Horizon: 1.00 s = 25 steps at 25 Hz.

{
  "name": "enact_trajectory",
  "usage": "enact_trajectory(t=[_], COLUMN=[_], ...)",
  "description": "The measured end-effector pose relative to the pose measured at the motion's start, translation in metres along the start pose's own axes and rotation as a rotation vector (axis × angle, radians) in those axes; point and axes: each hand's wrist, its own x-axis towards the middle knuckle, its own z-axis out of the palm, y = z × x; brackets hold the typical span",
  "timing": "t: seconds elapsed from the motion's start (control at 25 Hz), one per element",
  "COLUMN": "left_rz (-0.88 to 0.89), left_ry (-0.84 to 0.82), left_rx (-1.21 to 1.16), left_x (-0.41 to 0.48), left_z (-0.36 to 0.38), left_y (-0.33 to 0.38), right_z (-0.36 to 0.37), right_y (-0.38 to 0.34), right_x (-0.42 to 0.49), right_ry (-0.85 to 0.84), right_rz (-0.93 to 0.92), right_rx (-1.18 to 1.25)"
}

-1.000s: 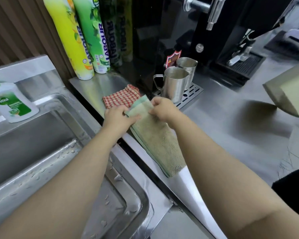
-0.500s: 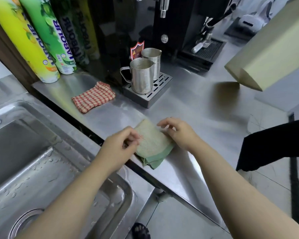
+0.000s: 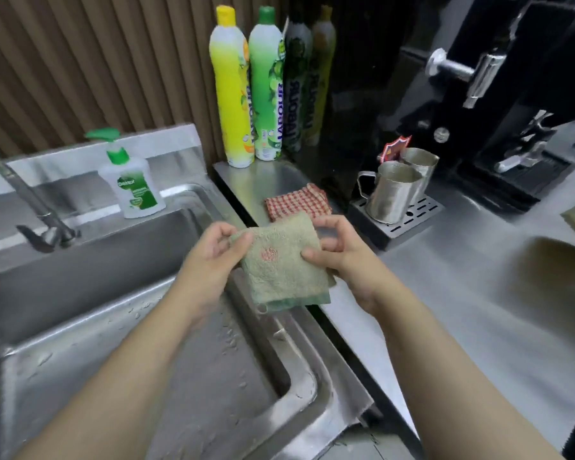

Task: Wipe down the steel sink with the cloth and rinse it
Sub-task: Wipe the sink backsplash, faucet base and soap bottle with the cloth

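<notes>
The person holds the cloth (image 3: 283, 263) up in the air between both hands, above the seam where the right rim of the steel sink (image 3: 312, 380) meets the desk (image 3: 478, 310). The cloth is folded into a rough square, pale green and fuzzy, with a darker green edge along its bottom and a small pinkish spot near its middle.

The left grip (image 3: 213, 257) pinches the cloth's upper left corner, thumb on the front face and fingers curled behind. The right grip (image 3: 342, 257) holds the right edge: the thumb presses on the front, and the other fingers curl round the back.

The sink's basin lies below and to the left, its steel walls and floor dotted with water drops. A tap (image 3: 30, 200) leans over the basin from the far left, and a soap bottle (image 3: 132, 184) with a green pump stands on the ledge behind the basin.

On the desk, a red checked cloth (image 3: 297, 202) lies just beyond the held one. A yellow bottle (image 3: 231, 94) and a green bottle (image 3: 268, 91) stand upright side by side against the ribbed wall. Two steel jugs (image 3: 392, 194) sit on a slotted drip tray (image 3: 395, 224) in front of a black machine (image 3: 512, 94).
</notes>
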Motion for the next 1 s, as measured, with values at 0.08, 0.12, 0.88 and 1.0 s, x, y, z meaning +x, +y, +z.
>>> enact_trajectory(t=[0.08, 0.12, 0.88, 1.0], left_rz=[0.033, 0.037, -0.039, -0.081], left_ry=[0.198, 0.256, 0.830, 0.865], left_rx=[-0.082, -0.103, 0.062, 0.201], left_x=[-0.018, -0.028, -0.047, -0.014], left_z=[-0.049, -0.072, -0.380, -0.402], left_y=[0.009, 0.010, -0.063, -0.062], right_z=[0.062, 0.092, 0.426, 0.448], right_y=[0.000, 0.004, 0.083, 0.075], right_x=[0.022, 0.030, 0.127, 0.161], right_ry=[-0.103, -0.134, -0.022, 0.040], right_rz=[0.010, 0.007, -0.034, -0.122], right_rx=[0.048, 0.059, -0.334, -0.564])
